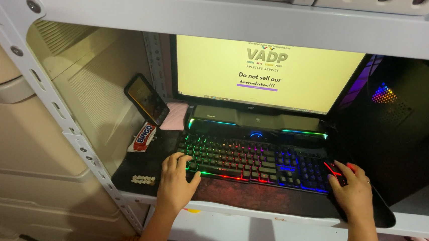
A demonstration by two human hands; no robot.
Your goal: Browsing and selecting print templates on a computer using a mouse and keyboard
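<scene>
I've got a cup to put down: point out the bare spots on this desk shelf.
Freest is the dark mat left of the keyboard, between the snack packet and the small beaded item. A narrower strip runs along the mat's front edge between the left hand and right hand. Crowded: right side, where the mouse sits against the computer case.

- We sit at a small computer workstation, likely a home or small print-shop office, built into a grey metal shelving rack [50, 99].
- Beyond our hands a monitor [265, 74] shows a pale yellow design page.
- Under our left hand [176, 180] lies a rainbow-lit keyboard [257, 161]; our right hand [353, 188] covers a red-lit mouse [333, 170].
- Right of our right hand stands a dark computer tower [401, 118] with coloured lights.
- Left of our left hand a phone [147, 99] leans on the wall.
</scene>
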